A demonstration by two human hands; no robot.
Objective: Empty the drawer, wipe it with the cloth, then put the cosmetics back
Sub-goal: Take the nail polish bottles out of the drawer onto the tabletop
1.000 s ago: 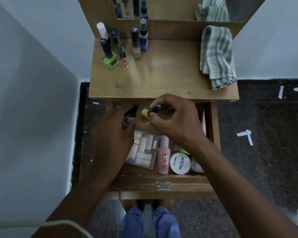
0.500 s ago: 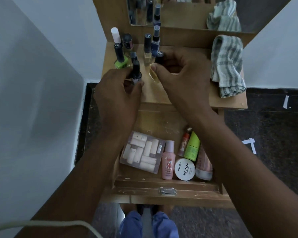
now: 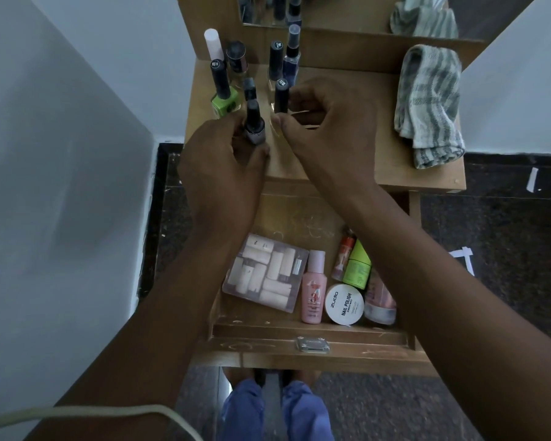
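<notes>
The wooden drawer (image 3: 309,337) stands pulled out below the tabletop (image 3: 392,173). In it lie a clear box of pale rolls (image 3: 264,272), a pink bottle (image 3: 314,286), a white nail polish jar (image 3: 345,303), a green tube (image 3: 358,265), an orange tube (image 3: 344,254) and a pinkish tube (image 3: 379,300). My left hand (image 3: 223,160) grips a dark-capped nail polish bottle (image 3: 254,124) upright on the tabletop. My right hand (image 3: 328,122) pinches a black-capped bottle (image 3: 281,97) beside it. A striped cloth (image 3: 430,103) lies on the top's right side.
Several nail polish bottles stand at the top's back left, among them a green one (image 3: 225,101) and a white-capped one (image 3: 213,46). A mirror (image 3: 347,14) rises behind. A white wall (image 3: 61,186) is close on the left; dark floor (image 3: 490,243) on the right.
Both hands lifted a bottle each out of the drawer and carried them up to the tabletop, where the bottles now stand among the others.
</notes>
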